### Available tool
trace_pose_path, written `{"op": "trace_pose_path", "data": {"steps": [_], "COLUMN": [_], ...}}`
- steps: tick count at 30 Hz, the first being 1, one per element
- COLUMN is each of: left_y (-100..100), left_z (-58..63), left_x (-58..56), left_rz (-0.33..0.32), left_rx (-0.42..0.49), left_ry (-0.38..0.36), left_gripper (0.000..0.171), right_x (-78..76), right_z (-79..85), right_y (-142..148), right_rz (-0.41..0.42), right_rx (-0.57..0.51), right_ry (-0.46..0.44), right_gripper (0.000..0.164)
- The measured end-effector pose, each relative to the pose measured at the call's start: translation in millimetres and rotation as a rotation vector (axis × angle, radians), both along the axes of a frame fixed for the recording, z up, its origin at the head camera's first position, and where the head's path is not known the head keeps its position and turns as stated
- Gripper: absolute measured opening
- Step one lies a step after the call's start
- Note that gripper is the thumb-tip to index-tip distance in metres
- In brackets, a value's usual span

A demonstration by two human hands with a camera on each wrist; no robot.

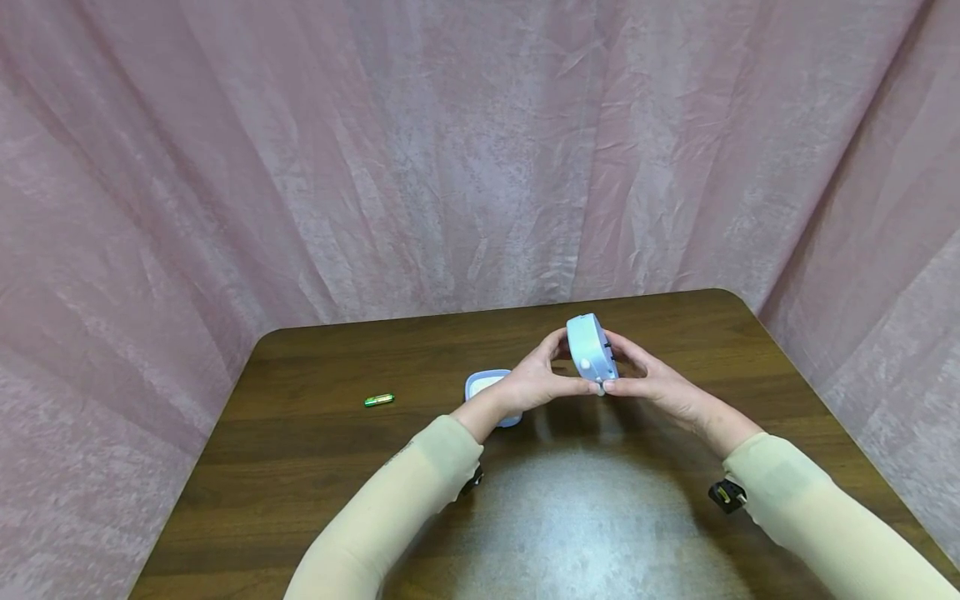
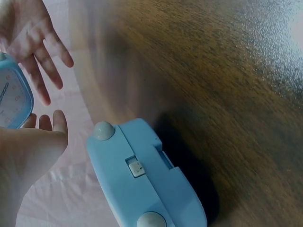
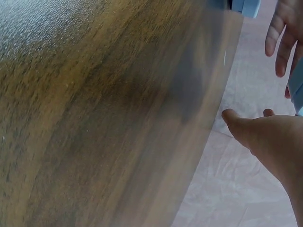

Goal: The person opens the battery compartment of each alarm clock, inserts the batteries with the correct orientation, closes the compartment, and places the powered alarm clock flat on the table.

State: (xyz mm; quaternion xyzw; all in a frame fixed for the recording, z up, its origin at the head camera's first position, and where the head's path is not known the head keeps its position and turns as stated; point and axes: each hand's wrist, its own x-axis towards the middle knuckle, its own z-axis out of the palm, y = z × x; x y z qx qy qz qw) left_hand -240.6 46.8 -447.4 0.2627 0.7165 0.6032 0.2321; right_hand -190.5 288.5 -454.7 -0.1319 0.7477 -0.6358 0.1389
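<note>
A light blue alarm clock point(image 1: 587, 346) is held up above the table between both hands. My left hand point(image 1: 534, 382) grips its left side, the thumb low and the fingers higher. On the other side my right hand point(image 1: 660, 387) holds it, its thumb near the bottom edge. The white dial point(image 2: 12, 97) shows at the edge of the left wrist view. A second light blue clock-like object point(image 2: 147, 175) lies on the table below my left wrist, showing two round feet and a small white switch. My left forearm partly hides it in the head view.
A green battery point(image 1: 378, 400) lies on the wooden table point(image 1: 315, 467), left of the hands. Pink curtains point(image 1: 465, 167) hang behind the table and at both sides. Part of a blue and white object point(image 3: 246, 6) shows at the top of the right wrist view.
</note>
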Motion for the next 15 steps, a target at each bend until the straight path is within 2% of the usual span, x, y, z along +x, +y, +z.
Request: {"op": "trace_pose_path", "data": {"steps": [8, 15], "left_y": [-0.6, -4.0], "left_z": [0.7, 3.3], "left_x": [-2.1, -2.0], "left_rz": [-0.014, 0.032], "left_rx": [0.002, -0.039], "left_ry": [0.054, 0.072], "left_gripper": [0.094, 0.095], "right_x": [0.9, 0.4], "right_z": [1.3, 8.8], "right_y": [0.2, 6.9], "right_rz": [0.028, 0.047], "right_rx": [-0.01, -0.015], "right_ry": [0.005, 0.042], "right_gripper": [0.087, 0.089]}}
